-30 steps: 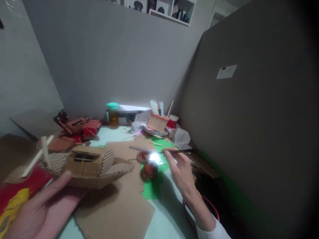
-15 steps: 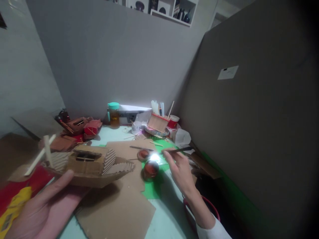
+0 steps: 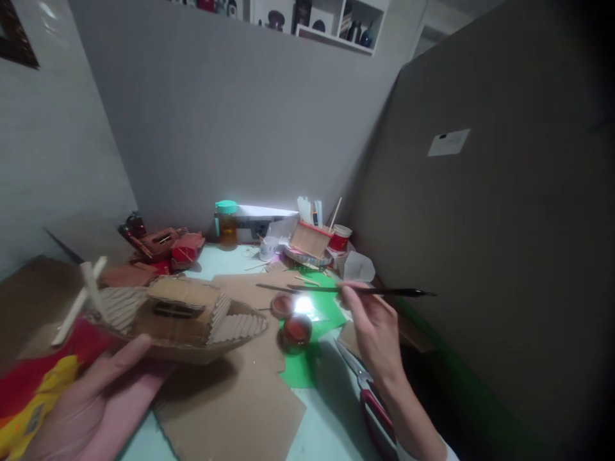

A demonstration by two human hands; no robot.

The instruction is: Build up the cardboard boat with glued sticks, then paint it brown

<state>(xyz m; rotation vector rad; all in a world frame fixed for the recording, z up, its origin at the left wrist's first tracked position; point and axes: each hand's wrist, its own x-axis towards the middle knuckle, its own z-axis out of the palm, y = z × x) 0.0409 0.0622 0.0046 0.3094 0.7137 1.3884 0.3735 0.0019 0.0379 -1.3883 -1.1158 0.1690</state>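
Note:
My left hand grips a cardboard model boat by its near side, thumb on the hull. The boat has a boxy cabin and corrugated decks, with pale sticks by its left end. Between finger and thumb, my right hand pinches a dark paintbrush, held nearly level with its bristles to the right. Left of that hand stands an open jar of reddish-brown paint, beside what looks like its lid. Another thin dark stick lies behind the lid.
Red-handled scissors lie beneath my right forearm. Cardboard sheets and green paper cover part of the table. Behind are a teal-lidded bottle, a white cup, a red tub and reddish-brown models. A yellow tool lies at left.
My right hand has moved right, away from the paint jar, with the paintbrush, uncovering the scissors. The view has shifted slightly; my left hand still holds the boat.

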